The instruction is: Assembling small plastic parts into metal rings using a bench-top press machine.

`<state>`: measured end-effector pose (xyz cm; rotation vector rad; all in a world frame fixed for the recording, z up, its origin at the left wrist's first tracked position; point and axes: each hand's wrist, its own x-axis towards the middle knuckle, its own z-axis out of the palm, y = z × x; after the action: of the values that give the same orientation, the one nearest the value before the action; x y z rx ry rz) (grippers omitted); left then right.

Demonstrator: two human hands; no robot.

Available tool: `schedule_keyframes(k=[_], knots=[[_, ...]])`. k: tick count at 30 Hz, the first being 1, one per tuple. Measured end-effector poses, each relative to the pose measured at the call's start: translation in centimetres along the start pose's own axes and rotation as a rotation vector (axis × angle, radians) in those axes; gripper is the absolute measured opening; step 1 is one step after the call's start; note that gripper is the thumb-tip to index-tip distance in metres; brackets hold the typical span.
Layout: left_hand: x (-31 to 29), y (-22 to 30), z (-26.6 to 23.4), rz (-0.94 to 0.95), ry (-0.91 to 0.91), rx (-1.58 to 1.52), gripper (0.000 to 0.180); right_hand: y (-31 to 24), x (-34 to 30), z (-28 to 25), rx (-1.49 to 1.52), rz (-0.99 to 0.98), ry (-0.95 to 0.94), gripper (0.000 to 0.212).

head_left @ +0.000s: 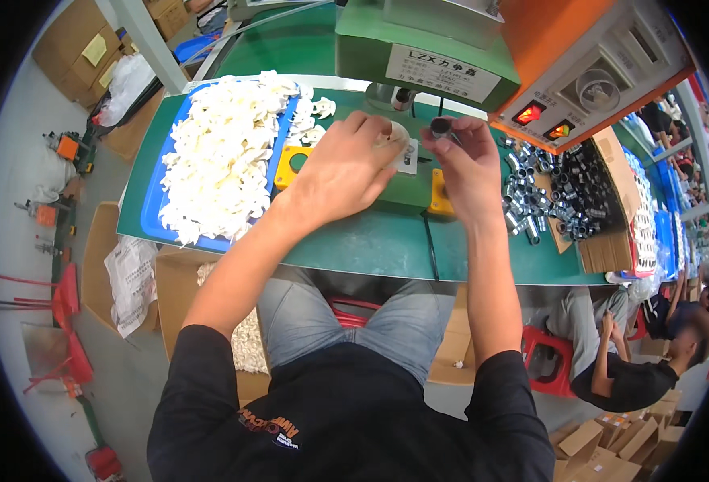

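Note:
My right hand (pixel 473 165) pinches a short metal sleeve (pixel 440 126), its dark round mouth facing up, at the right of the press. My left hand (pixel 345 167) is curled at the working spot under the press head, its fingers closed around a pale plastic part (pixel 396 133) that they partly hide. Above both hands is the green press head (pixel 427 60). The green press base (pixel 403 197) has yellow blocks (pixel 443 195) at its two ends. A blue tray (pixel 152 213) heaped with white plastic parts (pixel 218 153) lies left of my left hand.
Loose metal sleeves (pixel 525 189) lie on the green table (pixel 354 261) at the right, beside a cardboard box (pixel 616 189) of dark sleeves. An orange control box (pixel 588 80) with lit switches hangs above. A co-worker (pixel 640 373) sits at the right near a red stool (pixel 549 361).

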<state>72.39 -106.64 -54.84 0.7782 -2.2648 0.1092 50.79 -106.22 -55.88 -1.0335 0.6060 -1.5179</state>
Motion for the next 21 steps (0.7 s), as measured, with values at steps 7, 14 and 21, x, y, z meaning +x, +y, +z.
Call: schedule_keyframes(k=[7,14,21], knots=[[-4.8,-0.6,-2.0,-0.322,0.160,0.077,0.027,2.0,2.3,2.8,-0.523,-0.216,0.006,0.042],[-7.2,-0.9,-3.5,-0.388,0.115,0.129,0.022,2.2,2.3,4.6,-0.580,-0.374,0.084,0.043],[-8.4,-1.1,-3.2,-0.360,0.080,0.191,0.023,2.1,0.7,3.6,-1.123,-0.562,0.119,0.037]])
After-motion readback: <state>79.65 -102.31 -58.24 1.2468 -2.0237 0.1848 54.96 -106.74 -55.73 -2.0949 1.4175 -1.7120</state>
